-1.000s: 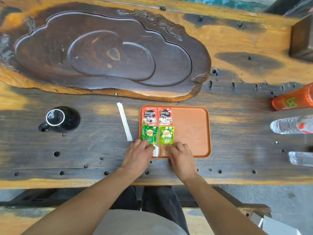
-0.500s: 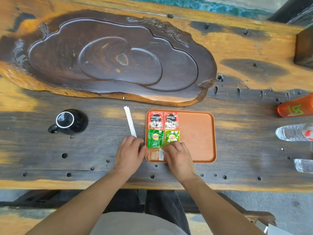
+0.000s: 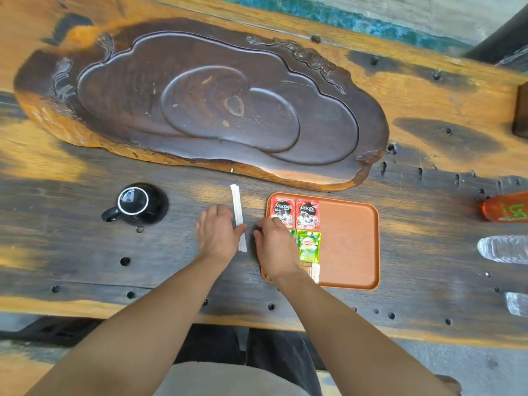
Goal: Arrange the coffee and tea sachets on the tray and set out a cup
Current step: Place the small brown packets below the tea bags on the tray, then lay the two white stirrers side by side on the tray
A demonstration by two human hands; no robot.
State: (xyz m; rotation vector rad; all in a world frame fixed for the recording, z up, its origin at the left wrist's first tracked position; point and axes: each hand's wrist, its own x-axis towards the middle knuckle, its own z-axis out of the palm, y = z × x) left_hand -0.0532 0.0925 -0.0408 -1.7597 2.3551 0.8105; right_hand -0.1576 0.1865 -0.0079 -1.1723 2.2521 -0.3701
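White paper stick (image 3: 237, 212) lay between the two hands on the dark wooden table (image 3: 428, 252).
Nearest, the left hand (image 3: 218, 235) rested flat and relaxed, thumb against the stick. Just right of it, the right hand (image 3: 275, 247) hung over the left edge of the orange tray (image 3: 351, 247), fingers curled, its grasp impossible to tell. Beyond its knuckles lay red coffee sachets (image 3: 307, 214). A black mug (image 3: 137, 203) stood farther off, left of the left hand.

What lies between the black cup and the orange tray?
Head view: the left hand touching a long white stick, then the right hand at the tray.
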